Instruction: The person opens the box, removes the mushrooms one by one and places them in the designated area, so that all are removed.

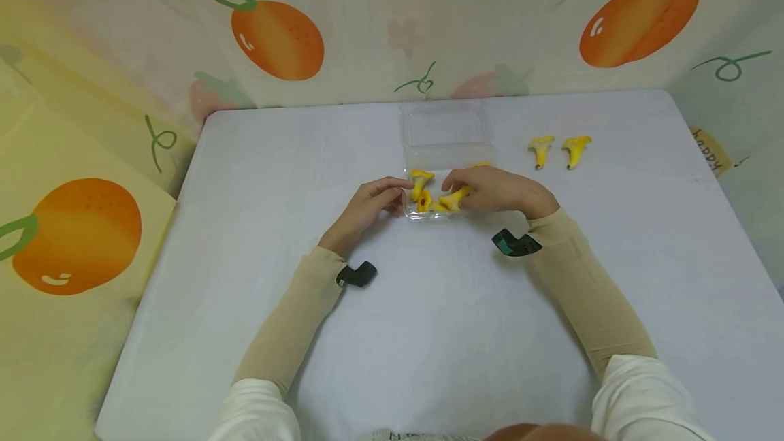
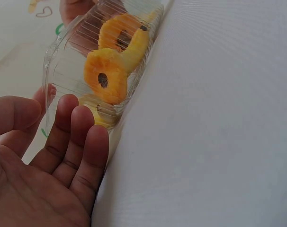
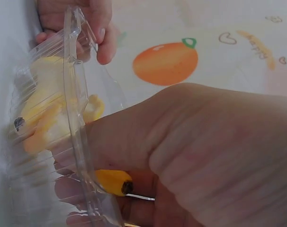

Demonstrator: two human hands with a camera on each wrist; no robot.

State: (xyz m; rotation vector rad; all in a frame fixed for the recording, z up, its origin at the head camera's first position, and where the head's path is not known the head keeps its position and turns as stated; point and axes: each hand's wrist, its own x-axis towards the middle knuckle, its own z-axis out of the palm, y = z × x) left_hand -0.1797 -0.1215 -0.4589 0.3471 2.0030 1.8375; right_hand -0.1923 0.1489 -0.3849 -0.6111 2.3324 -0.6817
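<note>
A clear plastic clamshell box [image 1: 412,215] stands on the table, its lid [image 1: 446,121] folded back. Several yellow chanterelle mushrooms [image 1: 421,186] lie inside. My right hand [image 1: 499,189] reaches into the box from the right. Its thumb and fingers curl about a chanterelle [image 1: 454,197], partly hidden by the hand; in the right wrist view a dark-tipped yellow stem [image 3: 114,182] shows below the thumb. At the box's left side is my left hand [image 1: 373,206]. In the left wrist view its loosely extended fingers [image 2: 82,123] rest against the clear wall, near an orange-yellow cap [image 2: 105,78].
Two more chanterelles, one [image 1: 542,151] beside another [image 1: 576,151], lie on the white tabletop [image 1: 465,332] right of the box. Behind the table's back edge hangs a curtain [image 1: 355,26] printed with fruit. A dark camera mount sits at each wrist.
</note>
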